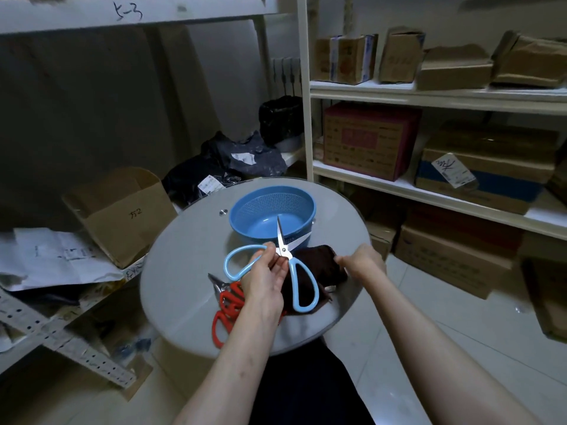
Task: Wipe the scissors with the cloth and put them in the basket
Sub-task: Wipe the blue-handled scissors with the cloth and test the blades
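On the round glass table (184,256) sits a blue basket (242,210) with lots of tiny holes in its wall. Just in front of the basket, nearer the person, lies a dark brown cloth (319,265). The left grip (267,276) is grasping the blue scissors (287,254) close to the little screw where the two blades meet, with the thumb and fingers curled around that spot. The blades are spread apart like a letter V. One blade points up toward the basket and the other points off to the right. One blue loop sticks out to the left of the grip, and the other loop hangs down toward the person, over the cloth. The scissors are held up above the cloth, not inside the basket. The right grip (362,262) is pinching the right edge of the cloth with curled fingers. Some red scissors (228,302) lie on the table, partly hidden under the left wrist, so I cannot tell how many. Behind the table stand white shelves (429,96) full of brown boxes (368,142). An open box (122,216) sits on the left beside some papers (46,256).
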